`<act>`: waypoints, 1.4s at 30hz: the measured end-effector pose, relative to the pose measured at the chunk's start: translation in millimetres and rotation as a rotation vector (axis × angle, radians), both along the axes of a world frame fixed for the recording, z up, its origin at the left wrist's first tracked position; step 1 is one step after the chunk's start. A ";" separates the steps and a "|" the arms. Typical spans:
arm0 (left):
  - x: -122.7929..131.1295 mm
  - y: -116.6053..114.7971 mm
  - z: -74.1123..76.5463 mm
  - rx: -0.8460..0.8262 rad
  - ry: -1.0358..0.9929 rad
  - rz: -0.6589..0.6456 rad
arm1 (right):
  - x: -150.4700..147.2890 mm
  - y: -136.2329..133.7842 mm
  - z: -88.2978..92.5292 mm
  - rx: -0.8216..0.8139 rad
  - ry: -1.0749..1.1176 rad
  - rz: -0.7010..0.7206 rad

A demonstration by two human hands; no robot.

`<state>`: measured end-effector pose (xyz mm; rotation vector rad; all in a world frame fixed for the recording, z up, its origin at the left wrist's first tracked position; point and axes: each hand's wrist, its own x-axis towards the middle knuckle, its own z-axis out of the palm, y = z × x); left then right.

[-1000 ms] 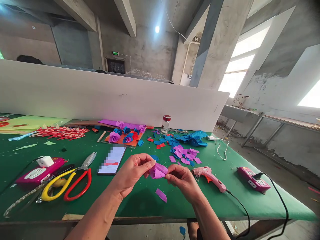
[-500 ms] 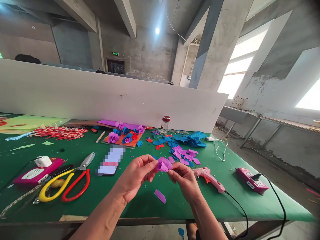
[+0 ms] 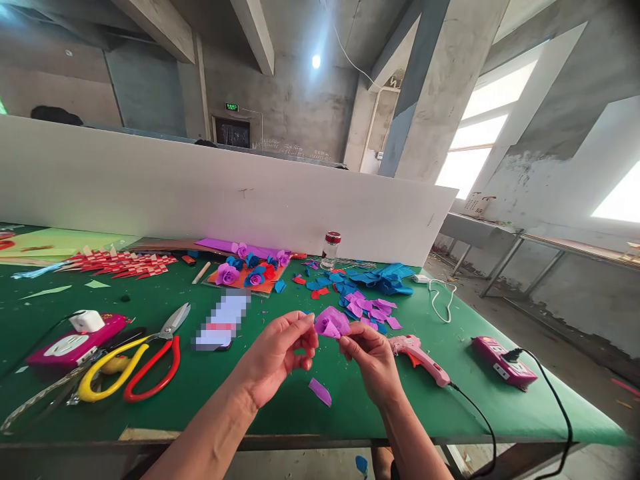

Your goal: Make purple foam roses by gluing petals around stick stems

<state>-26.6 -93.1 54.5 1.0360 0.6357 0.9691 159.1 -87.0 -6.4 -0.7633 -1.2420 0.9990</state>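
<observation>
A small purple crepe-paper flower [image 3: 332, 323] with a folded centre is held up over the green table. My right hand [image 3: 373, 360] pinches its right edge between thumb and fingers. My left hand [image 3: 280, 353] is just left of the flower, fingers loosely curled and apart; a slim gap seems to separate its thumb tip from the paper. Below both hands lies a single purple paper petal [image 3: 320, 392]. Beyond the right hand is a pile of cut purple petals [image 3: 369, 308], and a pink hot glue gun [image 3: 423, 360] rests to its right.
Scissors [image 3: 153, 353] with yellow and red handles and a phone [image 3: 220, 323] lie left. Finished paper flowers [image 3: 254, 272], a glass jar [image 3: 330, 251] and blue crepe paper [image 3: 387, 279] stand farther back, before a white partition [image 3: 225, 193]. Pink power strips [image 3: 504, 362] with cords sit at both sides.
My left hand has loosened from the flower and drawn slightly left. The flower, in my right hand, has turned and moved slightly up and right, showing more of its face.
</observation>
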 end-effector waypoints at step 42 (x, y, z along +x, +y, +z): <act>27.3 18.3 -29.3 0.152 0.166 0.331 | -35.1 3.1 7.7 -0.169 0.291 0.060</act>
